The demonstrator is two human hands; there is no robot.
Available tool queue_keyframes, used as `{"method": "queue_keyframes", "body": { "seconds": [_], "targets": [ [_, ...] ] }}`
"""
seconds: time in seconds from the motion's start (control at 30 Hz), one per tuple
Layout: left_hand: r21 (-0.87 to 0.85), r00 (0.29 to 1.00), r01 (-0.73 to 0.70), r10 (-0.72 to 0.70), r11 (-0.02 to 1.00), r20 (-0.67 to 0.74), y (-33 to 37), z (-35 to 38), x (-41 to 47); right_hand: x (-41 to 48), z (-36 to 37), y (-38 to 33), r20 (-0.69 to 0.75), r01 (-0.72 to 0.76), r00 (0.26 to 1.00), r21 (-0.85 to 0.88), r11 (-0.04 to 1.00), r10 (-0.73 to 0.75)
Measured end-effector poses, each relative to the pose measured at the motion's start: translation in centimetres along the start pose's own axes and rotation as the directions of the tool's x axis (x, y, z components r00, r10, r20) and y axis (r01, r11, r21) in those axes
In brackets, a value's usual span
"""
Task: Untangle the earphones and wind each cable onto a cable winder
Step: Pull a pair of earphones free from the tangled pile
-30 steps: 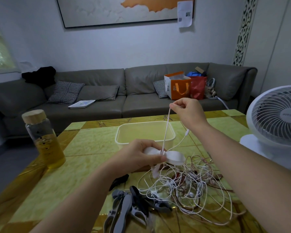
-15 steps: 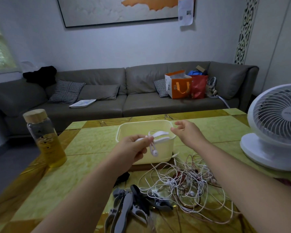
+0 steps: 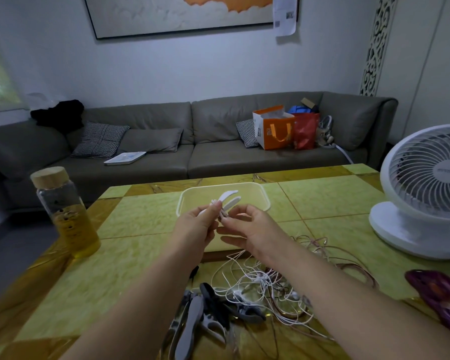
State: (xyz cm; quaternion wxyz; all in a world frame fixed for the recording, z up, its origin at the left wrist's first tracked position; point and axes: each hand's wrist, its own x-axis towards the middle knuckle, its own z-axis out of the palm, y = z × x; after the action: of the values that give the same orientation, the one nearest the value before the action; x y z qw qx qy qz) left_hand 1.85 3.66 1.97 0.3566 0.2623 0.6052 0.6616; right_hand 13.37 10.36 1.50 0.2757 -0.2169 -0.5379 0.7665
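My left hand (image 3: 198, 224) grips a white cable winder (image 3: 228, 199) with white cable wound on it, raised in front of the pale plastic tub (image 3: 257, 196). My right hand (image 3: 250, 229) meets it from the right, fingertips pinching the cable end at the winder. A tangle of white and reddish earphone cables (image 3: 265, 284) lies on the table below my right forearm. Several grey and black cable winders (image 3: 205, 313) lie near the front edge, left of the tangle.
A bottle with yellow liquid and a wooden lid (image 3: 65, 214) stands at the table's left edge. A white fan (image 3: 424, 190) stands at the right. A purple phone case (image 3: 442, 300) lies at the near right. A grey sofa (image 3: 166, 149) runs behind the table.
A second ago my right hand held the cable stretched high above the winder. Both hands have since moved together in front of the tub, the cable now wound on the winder.
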Motion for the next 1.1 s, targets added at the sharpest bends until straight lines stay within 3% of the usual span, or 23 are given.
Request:
{"method": "queue_keyframes", "body": {
  "seconds": [0.17, 0.6, 0.83, 0.97, 1.1],
  "targets": [
    [-0.062, 1.0, 0.0, -0.002, 0.998, -0.023, 0.0, 0.1, 0.1, 0.2, 0.5, 0.6, -0.094, 0.081, 0.992, -0.038, 0.996, -0.084],
    [-0.299, 0.996, 0.094, -0.088, 0.949, 0.035, 0.1, 1.1, -0.6, 0.5, 1.0, 0.7, -0.189, 0.046, 0.982, 0.259, 0.965, 0.004],
    [-0.302, 0.998, 0.04, -0.056, 0.952, -0.043, 0.2, 1.2, -0.6, 0.1, 0.8, 0.9, -0.231, 0.168, 0.959, -0.011, 0.986, -0.166],
    [-0.341, 0.995, 0.039, -0.07, 0.939, -0.078, 0.4, 1.0, -0.4, -0.6, 0.7, 0.6, -0.165, 0.233, 0.95, -0.193, 0.953, -0.266],
    [-0.365, 0.995, 0.063, -0.086, 0.929, -0.049, 0.4, 1.0, -0.8, -0.8, 0.8, 0.6, -0.118, 0.187, 0.97, -0.197, 0.963, -0.212]
  ]
}}
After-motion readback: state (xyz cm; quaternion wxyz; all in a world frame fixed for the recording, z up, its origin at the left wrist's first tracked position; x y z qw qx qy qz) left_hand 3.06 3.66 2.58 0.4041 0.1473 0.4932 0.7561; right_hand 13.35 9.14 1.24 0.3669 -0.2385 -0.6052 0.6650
